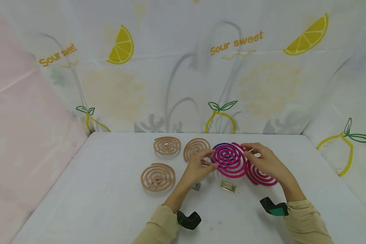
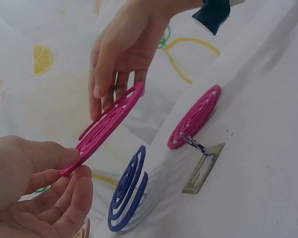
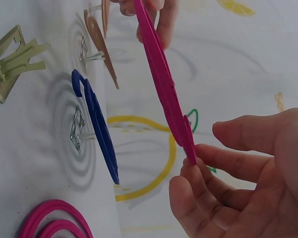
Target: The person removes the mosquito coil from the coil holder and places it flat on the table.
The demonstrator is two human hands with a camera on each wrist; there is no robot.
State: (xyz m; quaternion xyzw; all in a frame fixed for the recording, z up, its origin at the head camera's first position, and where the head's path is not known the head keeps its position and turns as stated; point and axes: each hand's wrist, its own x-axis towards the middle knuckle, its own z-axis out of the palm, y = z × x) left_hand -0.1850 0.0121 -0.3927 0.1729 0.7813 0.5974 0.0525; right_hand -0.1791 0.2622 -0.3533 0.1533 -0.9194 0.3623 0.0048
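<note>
Pinches pink coil (image 1: 229, 160) in half-curled left hand (image 1: 198, 168) and right hand (image 1: 264, 158); shows "Sour sweet" lettering (image 1: 237, 42) behind coil.

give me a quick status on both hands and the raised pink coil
Left hand pinching raised pink coil; right hand at its opposite edge. Blue coil beneath, apart from it. Gold stand nearby, clear of both hands.

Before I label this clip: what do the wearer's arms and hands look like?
Both sleeves are beige, creased. A dark, bent device juts out beside each, the right one with a green patch. The left hand and right hand are gloveless.
</note>
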